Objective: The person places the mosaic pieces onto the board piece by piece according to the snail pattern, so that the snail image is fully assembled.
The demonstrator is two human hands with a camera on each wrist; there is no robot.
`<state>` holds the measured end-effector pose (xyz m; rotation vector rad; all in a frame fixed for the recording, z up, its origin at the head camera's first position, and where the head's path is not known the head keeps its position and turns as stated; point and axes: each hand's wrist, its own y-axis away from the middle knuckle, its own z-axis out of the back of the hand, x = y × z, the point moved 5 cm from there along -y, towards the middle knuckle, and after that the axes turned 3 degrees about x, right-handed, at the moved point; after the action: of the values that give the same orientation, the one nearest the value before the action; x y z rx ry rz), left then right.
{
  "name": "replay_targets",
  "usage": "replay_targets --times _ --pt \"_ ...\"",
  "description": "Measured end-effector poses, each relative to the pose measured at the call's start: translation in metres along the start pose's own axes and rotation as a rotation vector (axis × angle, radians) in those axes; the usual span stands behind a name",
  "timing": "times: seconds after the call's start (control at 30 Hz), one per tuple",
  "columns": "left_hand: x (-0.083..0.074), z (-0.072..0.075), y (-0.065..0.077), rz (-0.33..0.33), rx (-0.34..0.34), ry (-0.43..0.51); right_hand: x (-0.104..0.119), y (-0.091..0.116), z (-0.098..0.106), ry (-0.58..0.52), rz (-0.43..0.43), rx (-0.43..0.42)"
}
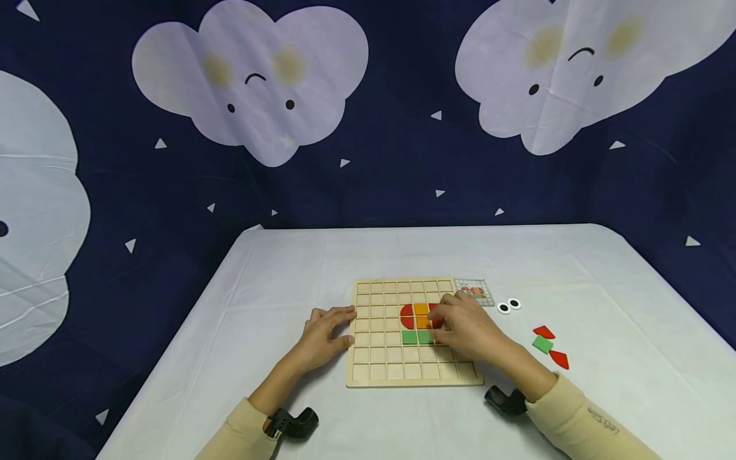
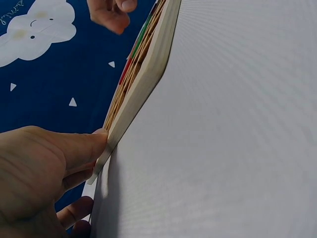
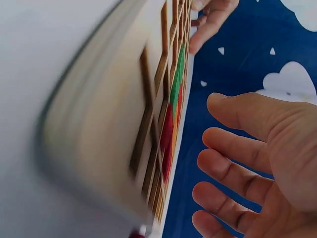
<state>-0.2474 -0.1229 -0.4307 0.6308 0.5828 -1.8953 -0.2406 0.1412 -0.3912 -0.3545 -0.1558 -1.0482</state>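
Note:
A square wooden grid board [image 1: 376, 358] lies flat on the table. My left hand [image 1: 319, 338] is at its left edge; in the left wrist view the thumb [image 2: 84, 148] touches the rim, fingers loosely extended. Over the board's right part hovers my right hand [image 1: 468, 322], its fingers spread and slightly bent, with nothing between them in the right wrist view. Rounded red pieces [image 1: 406, 317], orange squares [image 1: 421, 316] and green squares [image 1: 409, 337] sit in cells near the middle. The right fingers partly hide more red pieces at the right end of these rows.
A small printed pattern card [image 1: 475, 292] lies at the board's upper right corner. Beside it are two black-and-white eye discs [image 1: 503, 308]. Farther right, a loose green square [image 1: 542, 344] lies between two red pieces [image 1: 559, 359]. White cloth [image 1: 299, 262] covers the table.

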Motion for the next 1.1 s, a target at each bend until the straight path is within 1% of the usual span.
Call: replay_targets --times 0.13,0.3,0.47,0.63,0.87,1.1 --pt "0.0 0.0 0.0 0.001 -0.002 -0.008 -0.015 0.01 0.006 -0.016 -0.048 -0.015" --pt "-0.001 0.001 0.0 0.01 -0.011 0.009 -0.034 0.021 0.012 -0.009 -0.112 -0.019" --pt "-0.001 0.001 -0.001 0.016 -0.014 0.015 -0.048 0.031 0.016 0.04 -0.135 -0.028" --pt "-0.001 0.0 -0.001 0.01 -0.013 0.015 -0.06 0.04 0.02 0.047 -0.17 -0.025" --pt "-0.002 0.0 -0.001 0.011 -0.006 0.015 -0.072 0.049 0.02 0.072 -0.2 -0.001" --pt "-0.002 0.0 0.0 0.019 -0.005 0.008 -0.075 0.05 0.017 0.073 -0.196 0.016"
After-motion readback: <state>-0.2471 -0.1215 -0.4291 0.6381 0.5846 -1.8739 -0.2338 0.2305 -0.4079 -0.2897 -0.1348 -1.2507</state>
